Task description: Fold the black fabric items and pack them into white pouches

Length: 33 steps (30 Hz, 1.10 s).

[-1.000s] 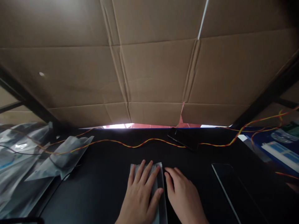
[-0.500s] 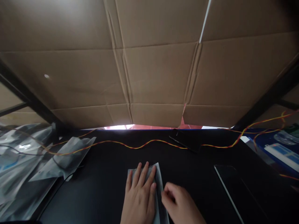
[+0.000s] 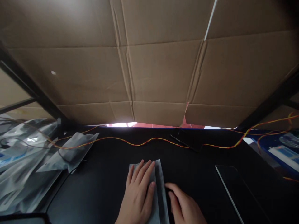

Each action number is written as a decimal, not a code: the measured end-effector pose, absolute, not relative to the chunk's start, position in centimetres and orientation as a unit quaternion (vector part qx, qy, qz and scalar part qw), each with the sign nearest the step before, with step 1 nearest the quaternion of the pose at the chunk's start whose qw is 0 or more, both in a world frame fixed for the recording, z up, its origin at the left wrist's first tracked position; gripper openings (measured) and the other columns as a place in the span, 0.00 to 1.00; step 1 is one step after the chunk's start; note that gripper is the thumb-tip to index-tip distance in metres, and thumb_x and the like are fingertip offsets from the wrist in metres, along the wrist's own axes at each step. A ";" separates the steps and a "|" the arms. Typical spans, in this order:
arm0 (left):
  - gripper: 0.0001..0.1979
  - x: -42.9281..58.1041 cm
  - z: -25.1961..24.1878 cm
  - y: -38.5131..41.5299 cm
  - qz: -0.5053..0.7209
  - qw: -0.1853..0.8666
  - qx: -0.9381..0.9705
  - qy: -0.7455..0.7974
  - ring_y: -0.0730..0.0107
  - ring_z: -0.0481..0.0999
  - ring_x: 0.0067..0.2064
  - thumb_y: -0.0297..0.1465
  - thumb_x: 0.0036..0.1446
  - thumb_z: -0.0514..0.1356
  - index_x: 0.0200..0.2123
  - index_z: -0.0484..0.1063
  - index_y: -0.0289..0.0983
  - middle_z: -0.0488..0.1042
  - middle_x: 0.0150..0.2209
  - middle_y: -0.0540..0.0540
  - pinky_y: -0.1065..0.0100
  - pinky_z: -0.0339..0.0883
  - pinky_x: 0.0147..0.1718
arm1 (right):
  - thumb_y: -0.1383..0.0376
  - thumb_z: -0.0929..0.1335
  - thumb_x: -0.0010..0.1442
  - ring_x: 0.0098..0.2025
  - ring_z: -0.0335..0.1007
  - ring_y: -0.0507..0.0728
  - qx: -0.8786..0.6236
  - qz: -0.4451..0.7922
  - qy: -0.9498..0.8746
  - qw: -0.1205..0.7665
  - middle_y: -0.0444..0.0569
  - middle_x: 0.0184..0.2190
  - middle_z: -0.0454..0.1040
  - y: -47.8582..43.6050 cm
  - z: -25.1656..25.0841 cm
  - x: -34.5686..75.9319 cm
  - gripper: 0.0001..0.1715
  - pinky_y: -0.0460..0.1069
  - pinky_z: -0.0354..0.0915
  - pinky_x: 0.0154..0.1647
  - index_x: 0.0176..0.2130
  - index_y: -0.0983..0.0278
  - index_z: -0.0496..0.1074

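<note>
A translucent frosted plastic bag (image 3: 161,189), folded into a narrow strip, lies on the black tabletop in front of me. Spread flat over its left part, my left hand (image 3: 140,194) presses it down with fingers stretched forward and the thumb out to the side. Just right of the bag is my right hand (image 3: 185,203), its index finger reaching to the bag's right edge. The thumb there stands a little apart from the index, and no held thing shows between them. My right hand's other fingers are mostly hidden.
More frosted bags (image 3: 25,174) pile up at the left, with a black cable. A dark phone-like slab (image 3: 240,193) lies right; a smaller dark device (image 3: 187,140) lies behind. A red-yellow twisted wire (image 3: 130,143) crosses the table before a cardboard wall (image 3: 158,71). A blue tray (image 3: 263,144) stands far right.
My right hand's fingers have loosened from a curled pinch, with thumb and index now apart. My left thumb has spread slightly from its fingers. The view has shifted a little.
</note>
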<state>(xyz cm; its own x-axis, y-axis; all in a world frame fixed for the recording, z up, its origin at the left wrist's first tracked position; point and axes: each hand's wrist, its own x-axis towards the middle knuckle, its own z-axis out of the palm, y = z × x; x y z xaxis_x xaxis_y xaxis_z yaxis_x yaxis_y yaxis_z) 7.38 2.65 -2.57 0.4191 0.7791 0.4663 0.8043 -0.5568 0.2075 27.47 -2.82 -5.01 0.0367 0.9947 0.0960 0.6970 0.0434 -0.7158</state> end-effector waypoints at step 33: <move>0.21 -9.2 -0.4 4.1 -0.206 0.161 -0.843 -0.470 0.55 0.87 0.54 0.39 0.76 0.52 0.67 0.73 0.50 0.83 0.60 0.47 0.58 0.81 0.52 | 0.51 0.66 0.76 0.37 0.82 0.63 -0.581 -0.031 -0.704 0.407 0.53 0.40 0.82 -0.3 0.7 26.5 0.21 0.56 0.78 0.36 0.58 0.59 0.75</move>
<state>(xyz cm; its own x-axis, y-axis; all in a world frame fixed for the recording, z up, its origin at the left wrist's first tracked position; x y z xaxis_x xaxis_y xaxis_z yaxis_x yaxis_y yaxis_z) -9.22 4.08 -0.39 0.4729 0.7260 0.4992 0.8590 -0.5060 -0.0779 26.48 -0.35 0.70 0.0063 0.7929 0.6093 0.8438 0.3227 -0.4287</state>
